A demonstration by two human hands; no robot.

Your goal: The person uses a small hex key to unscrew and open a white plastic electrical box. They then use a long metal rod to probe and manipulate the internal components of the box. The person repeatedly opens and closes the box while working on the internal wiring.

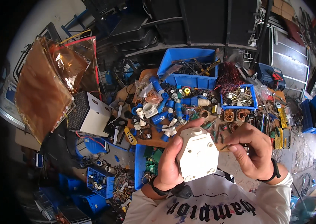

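My left hand (168, 166) is wrapped round a white plastic housing (199, 158), a boxy case with a tapered top, a round knob at its far end and several round holes at the corners of its face. It is held up in front of my chest. Just right of it, my right hand (255, 151) is closed in a pinch. A short, thin dark rod (224, 148) sticks out from between its thumb and finger, pointing toward the housing but apart from it. The rod's other end is hidden by the fingers, so its kind cannot be made out.
Beyond my hands a cluttered workbench carries blue and white pipe fittings (160, 117), a large blue bin (189, 81) of tools, a small blue tray (239, 107) of metal parts and a yellow remote (130, 136). Another blue bin (140, 168) with green boards stands by my left forearm.
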